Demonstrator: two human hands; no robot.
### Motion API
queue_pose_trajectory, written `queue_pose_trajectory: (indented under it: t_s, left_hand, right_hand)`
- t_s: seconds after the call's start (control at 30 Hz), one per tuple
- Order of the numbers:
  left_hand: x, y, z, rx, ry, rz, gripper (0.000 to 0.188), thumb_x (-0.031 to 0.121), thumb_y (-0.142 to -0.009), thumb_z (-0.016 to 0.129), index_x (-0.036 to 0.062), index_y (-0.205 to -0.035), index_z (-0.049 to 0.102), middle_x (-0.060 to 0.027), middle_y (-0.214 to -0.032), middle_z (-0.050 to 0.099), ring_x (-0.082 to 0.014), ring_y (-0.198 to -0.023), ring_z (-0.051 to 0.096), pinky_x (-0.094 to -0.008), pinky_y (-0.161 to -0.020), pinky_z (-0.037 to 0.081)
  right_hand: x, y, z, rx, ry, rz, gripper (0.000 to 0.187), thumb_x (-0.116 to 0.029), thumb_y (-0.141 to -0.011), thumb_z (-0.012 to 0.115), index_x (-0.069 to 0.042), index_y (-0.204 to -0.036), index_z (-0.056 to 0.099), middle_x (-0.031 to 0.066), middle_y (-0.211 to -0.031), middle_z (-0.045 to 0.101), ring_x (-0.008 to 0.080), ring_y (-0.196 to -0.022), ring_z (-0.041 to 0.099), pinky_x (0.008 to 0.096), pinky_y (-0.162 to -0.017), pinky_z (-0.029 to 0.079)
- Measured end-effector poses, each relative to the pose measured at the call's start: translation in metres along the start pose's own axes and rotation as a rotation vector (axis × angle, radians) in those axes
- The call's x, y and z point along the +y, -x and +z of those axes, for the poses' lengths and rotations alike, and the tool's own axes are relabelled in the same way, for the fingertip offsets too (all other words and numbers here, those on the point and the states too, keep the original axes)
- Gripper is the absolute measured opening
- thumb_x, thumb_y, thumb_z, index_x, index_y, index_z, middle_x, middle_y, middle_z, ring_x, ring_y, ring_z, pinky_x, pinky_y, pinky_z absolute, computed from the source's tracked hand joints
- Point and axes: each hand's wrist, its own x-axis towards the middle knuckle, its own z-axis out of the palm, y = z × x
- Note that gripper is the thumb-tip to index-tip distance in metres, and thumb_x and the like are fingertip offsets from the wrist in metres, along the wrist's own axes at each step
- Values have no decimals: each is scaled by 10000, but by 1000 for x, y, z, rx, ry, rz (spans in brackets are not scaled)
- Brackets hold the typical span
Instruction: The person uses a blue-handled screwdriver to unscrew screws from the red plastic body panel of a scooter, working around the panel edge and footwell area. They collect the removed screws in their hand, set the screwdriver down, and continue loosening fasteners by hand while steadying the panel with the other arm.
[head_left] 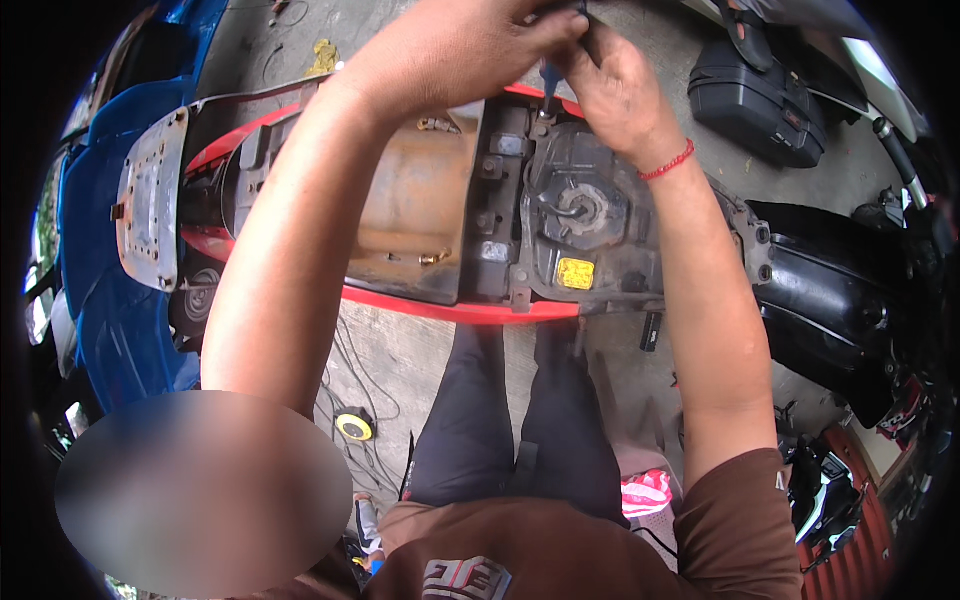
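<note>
My left hand (490,45) and my right hand (622,95) meet at the top edge, over the far side of a stripped red scooter body (420,304). Between them shows a screwdriver (550,78) with a blue, see-through handle, pointing down at a metal bracket beside the black fuel tank (620,262). Both hands have their fingers closed around its handle, which they mostly cover; part of my left hand is cut off by the frame. A red beaded bracelet circles my right wrist. Left of the tank lies a brownish, stained storage compartment (410,205).
A bare metal rack plate (150,200) sits at the scooter's left end, beside blue plastic sheeting (125,330). A black case (755,105) stands far right, and a black seat (835,275) lies right. Cables and a yellow round object (354,426) are on the concrete floor.
</note>
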Motion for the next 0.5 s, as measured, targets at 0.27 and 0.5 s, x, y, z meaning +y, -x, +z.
queue_pose_trajectory:
  t_s: [0.27,0.5]
  left_hand:
    - [28,-16,20,178,-555,-295,431,332,-879,798,26,-1148,656,-150,-1006,711,-231,-883,683,-372,-754,547]
    - [23,4,23,200,-68,-330,495,329,-876,822,15,-1216,645,-119,-1013,696,-201,-840,625,-366,-772,559]
  right_hand:
    - [12,14,6,112,179,50,368,-250,-1020,660,-32,-1309,593,145,-1153,706,218,-1062,678,349,-912,536]
    - [7,12,6,143,117,-50,385,-230,-977,719,-21,-1269,582,135,-1155,713,231,-1088,696,345,-906,550]
